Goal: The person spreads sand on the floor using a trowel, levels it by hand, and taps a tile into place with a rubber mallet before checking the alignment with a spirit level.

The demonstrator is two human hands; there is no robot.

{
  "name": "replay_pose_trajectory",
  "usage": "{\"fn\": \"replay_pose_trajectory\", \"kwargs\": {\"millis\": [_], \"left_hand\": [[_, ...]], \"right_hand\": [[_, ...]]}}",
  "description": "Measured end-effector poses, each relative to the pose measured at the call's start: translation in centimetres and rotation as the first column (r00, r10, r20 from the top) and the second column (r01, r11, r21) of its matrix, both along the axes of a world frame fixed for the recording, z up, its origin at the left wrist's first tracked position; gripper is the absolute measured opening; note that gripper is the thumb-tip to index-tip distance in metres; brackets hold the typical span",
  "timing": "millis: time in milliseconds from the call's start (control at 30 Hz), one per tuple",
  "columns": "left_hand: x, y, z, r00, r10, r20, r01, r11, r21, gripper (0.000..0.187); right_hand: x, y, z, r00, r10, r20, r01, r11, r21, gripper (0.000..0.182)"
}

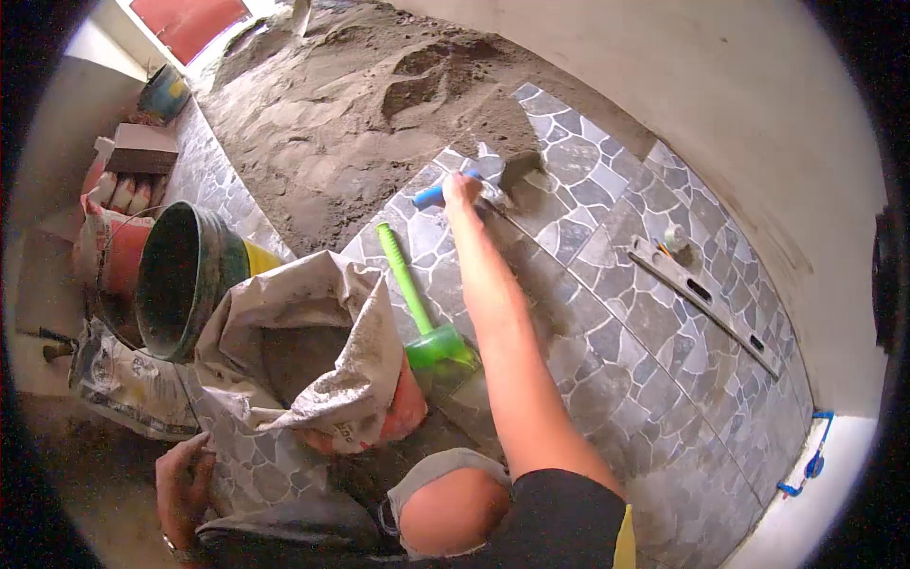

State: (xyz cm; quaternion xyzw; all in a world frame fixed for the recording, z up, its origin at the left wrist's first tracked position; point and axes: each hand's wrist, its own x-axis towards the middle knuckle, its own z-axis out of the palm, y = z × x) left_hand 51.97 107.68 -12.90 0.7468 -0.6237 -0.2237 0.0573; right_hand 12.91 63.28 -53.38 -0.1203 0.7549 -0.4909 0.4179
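Note:
My right hand [462, 190] reaches far forward over the stone-patterned tiles [573, 156], closed around a blue-handled tool [430, 197]. The tool's far end is blurred near the edge of the sand bed [322, 114], so its exact kind cannot be told. My left hand [182, 479] is low at the left beside my leg, fingers curled in, with nothing visible in them. A green mallet [406, 280] lies on the tiles left of my right forearm. Close by stands an open cement sack [355, 341] with grey powder inside.
A spirit level [706, 299] lies on the right-hand tiles, a roll of tape [675, 237] beside it. Left are a dark green bucket [171, 275], a filled sack [133, 379], and a box [144, 149]. A blue clamp-like object [813, 465] is at the lower right wall.

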Motion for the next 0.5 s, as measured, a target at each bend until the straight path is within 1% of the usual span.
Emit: {"fn": "replay_pose_trajectory", "kwargs": {"millis": [33,67,100,167,200,233,267,300,333,367,433,500], "left_hand": [[0.4,0.0,-0.3,0.999,0.039,-0.026,-0.039,0.999,0.008,0.031],[0.5,0.1,-0.5,1.0,0.009,0.008,-0.009,1.0,-0.007,0.031],[0.6,0.1,-0.7,0.999,-0.022,0.04,0.023,1.0,-0.021,0.032],[1.1,0.1,-0.9,0.994,-0.055,0.095,0.06,0.997,-0.045,0.032],[1.6,0.1,-1.1,0.991,-0.055,0.118,0.063,0.996,-0.062,0.031],[1.9,0.1,-1.2,0.988,-0.055,0.143,0.067,0.995,-0.081,0.031],[2.0,0.2,-1.2,0.989,-0.018,0.149,0.03,0.996,-0.082,0.031],[2.1,0.3,-0.9,0.988,0.017,0.155,-0.005,0.997,-0.079,0.031],[2.2,0.4,-0.7,0.986,0.049,0.161,-0.038,0.997,-0.072,0.03],[2.1,0.2,-0.3,0.988,0.031,0.153,-0.024,0.998,-0.051,0.03],[1.7,-0.2,0.3,0.99,0.001,0.138,0.002,1.0,-0.021,0.029],[2.6,0.5,-0.4,0.983,-0.002,0.185,0.015,0.998,-0.068,0.029]], "right_hand": [[0.2,-1.8,-0.4,0.985,0.166,-0.041,-0.169,0.98,-0.105,0.042],[0.4,-2.6,-1.4,0.942,0.321,-0.098,-0.334,0.923,-0.193,0.037],[0.4,-1.3,1.3,0.934,0.356,-0.03,-0.341,0.865,-0.368,0.039],[0.9,-2.7,1.6,0.926,0.324,-0.196,-0.364,0.904,-0.226,0.042],[0.7,-2.0,2.4,0.949,0.157,-0.274,-0.225,0.945,-0.238,0.046],[0.2,-1.0,3.2,0.939,-0.015,-0.343,-0.081,0.961,-0.263,0.049],[-1.3,-0.5,3.6,0.951,-0.05,-0.307,-0.015,0.978,-0.209,0.056],[-3.0,0.3,4.9,0.945,-0.146,-0.293,0.092,0.977,-0.192,0.057],[-4.8,-0.1,4.5,0.95,-0.197,-0.242,0.178,0.979,-0.096,0.058],[-6.5,-0.3,4.5,0.942,-0.275,-0.194,0.266,0.961,-0.074,0.057],[-8.7,-0.9,4.1,0.927,-0.361,-0.099,0.367,0.929,0.049,0.054],[-8.5,-2.7,2.3,0.93,-0.357,-0.086,0.361,0.932,0.037,0.053]]}}
